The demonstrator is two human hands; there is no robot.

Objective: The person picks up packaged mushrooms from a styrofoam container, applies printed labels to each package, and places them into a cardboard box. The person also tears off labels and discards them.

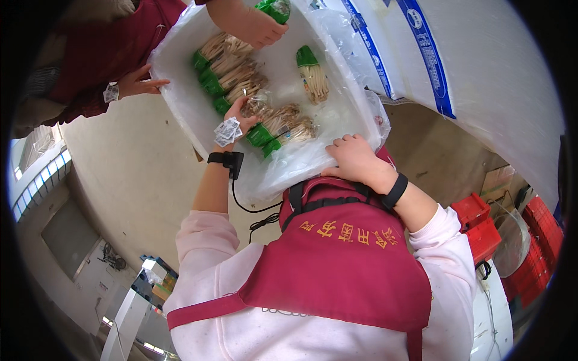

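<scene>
Before me is a white box (174, 101) lined with clear plastic film. Inside lie several packs of thin, pale-stemmed mushrooms (232, 72), in clear film with green ends, in a slanting row. One more mushroom pack (311, 74) lies apart on the box's right side. My left hand (240, 118) reaches into the row, thumb and fingers around a mushroom pack (258, 104) whose green end the hand hides. Small printed labels (228, 131) are stuck to that hand's wrist. My right hand (354, 158) grips the film-covered near rim, fingers inside and thumb outside.
Opposite me, a co-worker's hand (259, 29) holds a green-ended pack (275, 10) over the box; their other hand (140, 83) touches its left rim. Large white sacks (474, 54) with blue bands stand at right. Red crates (478, 225) are behind. A cable (253, 210) hangs from my left wrist.
</scene>
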